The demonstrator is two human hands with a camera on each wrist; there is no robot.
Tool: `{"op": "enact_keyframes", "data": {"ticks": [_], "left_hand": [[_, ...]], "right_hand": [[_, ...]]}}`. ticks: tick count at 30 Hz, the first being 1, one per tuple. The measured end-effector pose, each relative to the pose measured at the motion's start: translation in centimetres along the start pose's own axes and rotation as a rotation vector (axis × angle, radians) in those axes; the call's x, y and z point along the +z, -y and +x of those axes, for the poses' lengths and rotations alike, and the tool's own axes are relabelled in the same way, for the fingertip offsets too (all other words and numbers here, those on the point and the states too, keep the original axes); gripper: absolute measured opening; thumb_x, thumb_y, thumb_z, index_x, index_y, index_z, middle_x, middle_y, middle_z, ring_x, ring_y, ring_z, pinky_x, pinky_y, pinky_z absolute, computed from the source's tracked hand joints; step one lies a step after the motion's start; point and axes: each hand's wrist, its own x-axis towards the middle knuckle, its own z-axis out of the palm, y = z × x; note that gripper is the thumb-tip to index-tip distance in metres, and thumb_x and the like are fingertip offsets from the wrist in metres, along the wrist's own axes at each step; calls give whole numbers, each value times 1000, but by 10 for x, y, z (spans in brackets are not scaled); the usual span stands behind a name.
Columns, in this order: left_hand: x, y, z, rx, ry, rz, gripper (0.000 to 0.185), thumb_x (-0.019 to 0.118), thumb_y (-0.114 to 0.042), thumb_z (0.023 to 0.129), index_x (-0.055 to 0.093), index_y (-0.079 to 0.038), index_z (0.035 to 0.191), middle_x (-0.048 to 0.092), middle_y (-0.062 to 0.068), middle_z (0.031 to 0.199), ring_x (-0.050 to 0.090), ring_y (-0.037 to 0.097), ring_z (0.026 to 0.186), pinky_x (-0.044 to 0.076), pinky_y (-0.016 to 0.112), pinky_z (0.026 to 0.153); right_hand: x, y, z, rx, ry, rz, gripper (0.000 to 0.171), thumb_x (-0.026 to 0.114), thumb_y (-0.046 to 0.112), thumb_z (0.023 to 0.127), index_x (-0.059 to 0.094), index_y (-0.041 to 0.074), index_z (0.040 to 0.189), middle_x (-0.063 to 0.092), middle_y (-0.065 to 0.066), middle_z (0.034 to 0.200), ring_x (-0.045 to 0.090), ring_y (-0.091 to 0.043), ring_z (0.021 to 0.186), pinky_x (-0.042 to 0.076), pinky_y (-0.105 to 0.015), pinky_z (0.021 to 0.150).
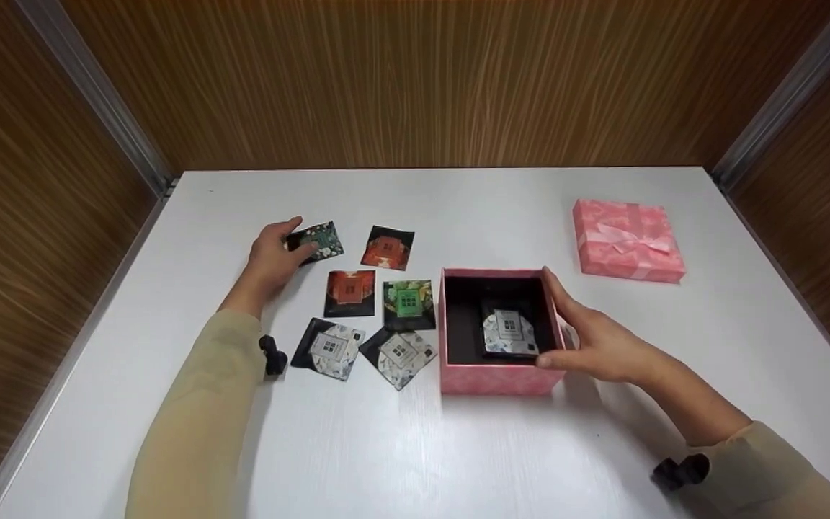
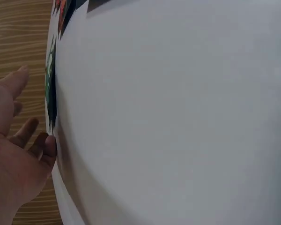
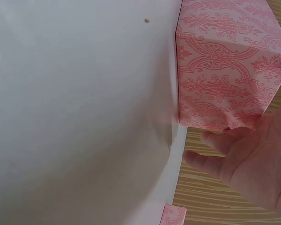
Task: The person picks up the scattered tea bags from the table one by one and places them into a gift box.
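Observation:
My left hand is at a dark green floral sachet, flat and square like a wrapped tea bag. Its thumb lies over the sachet and its fingers are spread; in the left wrist view the sachet stands edge-on beside the fingers. With thumb and forefinger at the near and far corners, my right hand grips the right side of an open pink box. A black sachet with a white-and-blue pattern lies inside the box. The right wrist view shows the box's patterned outer walls.
Two red-and-black sachets, a green one and two white-patterned ones lie left of the box. A pink lid with a bow sits at the back right. Wood-grain panels surround the white table.

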Motion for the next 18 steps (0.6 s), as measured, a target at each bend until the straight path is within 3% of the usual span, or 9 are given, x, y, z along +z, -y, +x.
{"op": "enact_keyframes", "data": {"ticks": [6, 18], "left_hand": [[1, 9, 6, 8, -15, 64, 64, 67, -22, 106, 42, -2, 162, 30, 26, 167, 25, 40, 157, 20, 47, 128], [-1, 7, 4, -44, 20, 109, 66, 65, -21, 107, 37, -3, 164, 25, 25, 170, 20, 42, 159, 18, 50, 128]], "right_hand": [[1, -1, 0, 2, -9, 5, 127, 90, 39, 85, 0, 16, 172, 23, -18, 172, 32, -42, 153, 33, -66, 117], [2, -1, 0, -1, -12, -17, 127, 89, 40, 85, 1, 16, 172, 20, -15, 174, 28, -37, 155, 31, -56, 121]]}}
